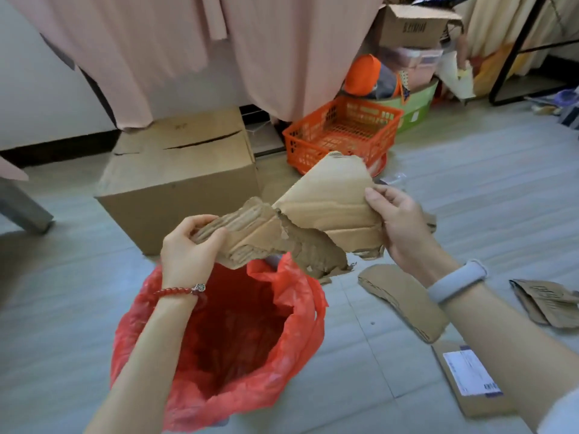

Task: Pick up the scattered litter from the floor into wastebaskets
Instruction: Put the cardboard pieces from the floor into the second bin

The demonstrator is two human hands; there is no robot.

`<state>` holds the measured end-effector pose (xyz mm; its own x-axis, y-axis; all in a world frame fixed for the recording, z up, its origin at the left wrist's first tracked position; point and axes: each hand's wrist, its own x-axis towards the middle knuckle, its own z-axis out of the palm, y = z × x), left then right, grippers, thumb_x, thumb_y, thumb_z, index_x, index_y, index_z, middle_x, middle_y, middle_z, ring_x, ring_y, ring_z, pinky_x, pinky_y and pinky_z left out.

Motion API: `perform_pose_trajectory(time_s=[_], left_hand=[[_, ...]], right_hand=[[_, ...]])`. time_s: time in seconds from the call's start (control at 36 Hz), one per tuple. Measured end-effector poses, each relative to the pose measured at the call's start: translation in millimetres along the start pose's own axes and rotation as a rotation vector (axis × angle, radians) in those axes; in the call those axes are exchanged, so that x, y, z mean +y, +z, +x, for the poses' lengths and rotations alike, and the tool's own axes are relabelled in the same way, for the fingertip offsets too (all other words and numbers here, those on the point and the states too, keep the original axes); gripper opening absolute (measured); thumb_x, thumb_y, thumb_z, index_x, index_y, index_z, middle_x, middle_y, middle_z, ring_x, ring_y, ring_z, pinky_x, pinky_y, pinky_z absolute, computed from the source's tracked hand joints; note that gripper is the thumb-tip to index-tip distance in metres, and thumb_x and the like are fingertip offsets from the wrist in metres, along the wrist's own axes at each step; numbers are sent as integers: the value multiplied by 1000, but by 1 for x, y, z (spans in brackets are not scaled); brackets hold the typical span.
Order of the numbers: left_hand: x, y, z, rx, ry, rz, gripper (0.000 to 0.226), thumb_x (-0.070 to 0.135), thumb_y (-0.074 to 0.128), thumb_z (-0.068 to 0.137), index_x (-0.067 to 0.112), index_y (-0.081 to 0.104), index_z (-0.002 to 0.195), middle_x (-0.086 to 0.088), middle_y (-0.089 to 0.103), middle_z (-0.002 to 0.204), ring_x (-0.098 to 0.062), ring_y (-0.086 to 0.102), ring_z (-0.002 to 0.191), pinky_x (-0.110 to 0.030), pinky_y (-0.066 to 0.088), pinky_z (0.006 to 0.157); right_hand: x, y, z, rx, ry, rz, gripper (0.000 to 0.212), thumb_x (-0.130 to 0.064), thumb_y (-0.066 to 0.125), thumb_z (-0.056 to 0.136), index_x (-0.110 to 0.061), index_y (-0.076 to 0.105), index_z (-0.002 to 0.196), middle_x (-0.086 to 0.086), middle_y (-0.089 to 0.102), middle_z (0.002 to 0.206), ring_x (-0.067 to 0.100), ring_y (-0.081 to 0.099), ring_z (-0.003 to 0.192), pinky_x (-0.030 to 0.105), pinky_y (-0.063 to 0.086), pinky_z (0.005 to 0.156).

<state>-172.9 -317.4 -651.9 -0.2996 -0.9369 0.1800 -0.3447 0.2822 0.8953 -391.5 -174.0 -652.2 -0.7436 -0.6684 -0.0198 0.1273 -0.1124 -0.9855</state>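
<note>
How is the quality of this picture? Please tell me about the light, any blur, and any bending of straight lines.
Head view: soft, even daylight with faint shadows, no strong glare on the floor. The left hand, the right hand and the torn cardboard are fairly sharp; the stacked boxes at top right look softer. The wide lens bends the floor lines and the black frame near the edges.

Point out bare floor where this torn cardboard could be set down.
Bare grey floor lies left of the red-lined wastebasket, below the big brown cardboard box. Right of the wastebasket is crowded: curved cardboard scrap, labelled flat parcel.
</note>
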Motion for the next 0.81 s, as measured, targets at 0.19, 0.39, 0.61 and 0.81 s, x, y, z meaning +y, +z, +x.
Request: perform_pose_trajectory(time_s=[0.19,0.39,0.61,0.81], left_hand=[[-51,-63,-9,-60,-206,190,11,31,61,59,34,65,68,7,67,80,-18,63,86,-35,52,82],[-77,-61,-15,-58,-130,517,20,31,62,82,26,68,100,-8,59,110,-28,53,108,-46,43,94],[-37,31,-35,-174,233,353,19,19,55,84,16,67,100,-5,60,109,-26,53,106,-42,44,91],[0,155,-76,-557,451,408,27,23,49,90,18,59,114,-3,53,117,-23,47,113,-36,37,93]], right_hand=[[11,83,-23,-281,-124,-488,18,-21,60,88,-13,67,103,-6,64,91,4,57,85,12,43,76],[38,109,-42,-456,-81,-642,21,-13,51,90,-4,69,95,6,69,80,11,60,68,30,51,75],[37,37,-26,-177,-98,-573,23,-3,42,93,-12,63,93,2,65,82,17,60,81,30,50,79],[62,-90,-20,6,165,-684,22,-10,43,94,-9,60,108,5,63,91,17,59,80,32,48,76]])
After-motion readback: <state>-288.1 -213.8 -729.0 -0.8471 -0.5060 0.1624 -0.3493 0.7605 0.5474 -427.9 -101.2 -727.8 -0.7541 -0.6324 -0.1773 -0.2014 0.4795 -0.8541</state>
